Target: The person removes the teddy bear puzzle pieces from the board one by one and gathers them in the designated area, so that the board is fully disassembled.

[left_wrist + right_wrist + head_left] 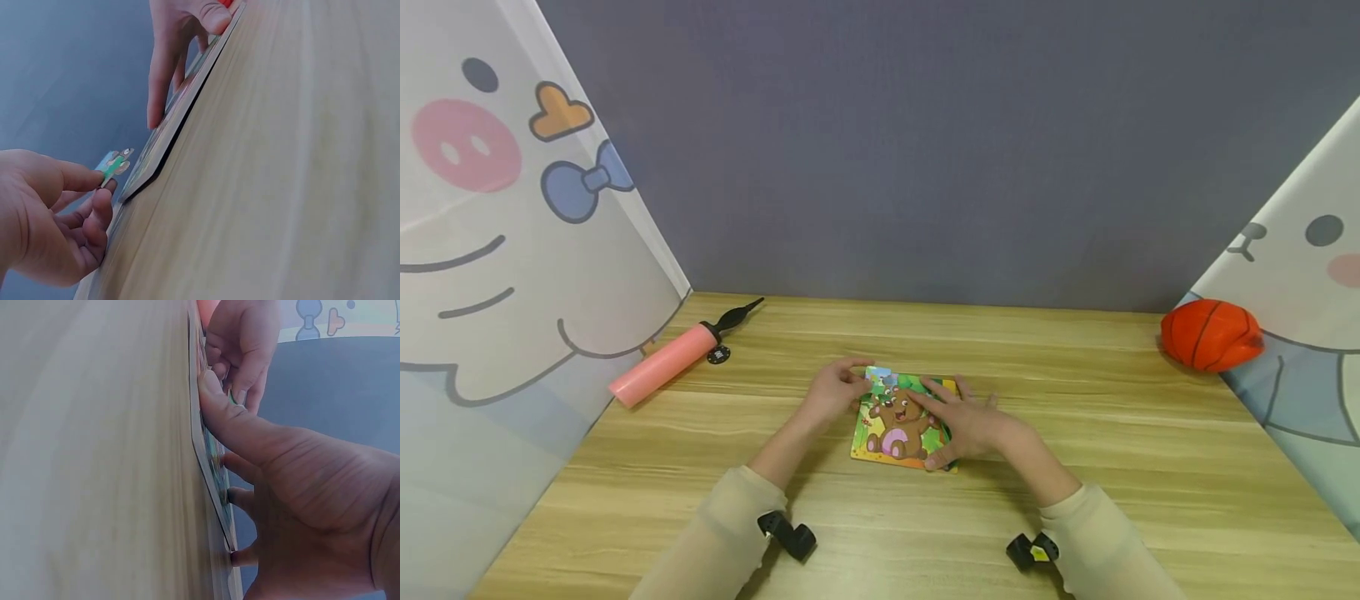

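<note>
A bear jigsaw puzzle [897, 427] in a flat board lies on the wooden table. Above its upper left corner, my left hand [835, 390] pinches a blue and green puzzle piece [878, 374] between thumb and fingers. In the left wrist view that puzzle piece [115, 166] is tilted and raised off the board [181, 125]. My right hand [973, 425] rests with spread fingers on the right side of the puzzle. Its thumb lies near the lower right edge, seen in the right wrist view, where the palm hides part of the board [209, 450].
A pink hand pump [666, 364] with a black nozzle lies at the left back, beside a small round black tag [718, 355]. On the right back sits a red ball [1210, 335], partly dented. A grey panel [925, 150] stands behind the table [1075, 367], with printed curtains at both sides.
</note>
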`<action>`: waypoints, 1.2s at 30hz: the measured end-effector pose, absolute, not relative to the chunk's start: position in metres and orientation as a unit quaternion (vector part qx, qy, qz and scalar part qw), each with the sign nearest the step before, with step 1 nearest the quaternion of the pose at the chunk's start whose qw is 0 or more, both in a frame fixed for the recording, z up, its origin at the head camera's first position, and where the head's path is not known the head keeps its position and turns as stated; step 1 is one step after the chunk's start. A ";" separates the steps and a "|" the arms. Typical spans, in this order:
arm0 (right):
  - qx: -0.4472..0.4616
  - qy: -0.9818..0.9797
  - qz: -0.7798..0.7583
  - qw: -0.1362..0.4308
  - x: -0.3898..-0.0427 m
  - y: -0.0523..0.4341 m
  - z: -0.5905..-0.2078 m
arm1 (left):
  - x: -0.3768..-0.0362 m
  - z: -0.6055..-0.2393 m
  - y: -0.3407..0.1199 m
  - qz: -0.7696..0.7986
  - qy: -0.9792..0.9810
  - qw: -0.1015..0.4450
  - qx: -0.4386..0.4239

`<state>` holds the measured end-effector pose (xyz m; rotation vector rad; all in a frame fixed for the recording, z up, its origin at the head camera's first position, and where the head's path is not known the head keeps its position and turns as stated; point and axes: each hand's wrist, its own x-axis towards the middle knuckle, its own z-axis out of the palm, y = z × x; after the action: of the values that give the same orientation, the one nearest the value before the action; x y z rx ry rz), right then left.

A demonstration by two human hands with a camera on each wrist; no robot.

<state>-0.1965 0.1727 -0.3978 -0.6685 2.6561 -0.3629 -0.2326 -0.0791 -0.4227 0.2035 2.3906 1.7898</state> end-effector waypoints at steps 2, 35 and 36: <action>-0.230 0.945 -0.138 0.187 -0.196 0.172 -0.398 | -0.233 -0.423 -0.082 0.603 0.792 0.074 0.063; -0.128 0.969 -0.094 0.189 -0.189 0.173 -0.398 | -0.224 -0.419 -0.158 0.568 0.818 0.063 0.065; -0.126 0.969 -0.095 0.192 -0.189 0.173 -0.399 | -0.224 -0.419 -0.160 0.568 0.818 0.063 0.065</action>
<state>-0.1892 0.1733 -0.3986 -0.3536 2.7199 -0.2654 -0.2240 -0.1604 -0.4194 0.1956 2.4717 1.7165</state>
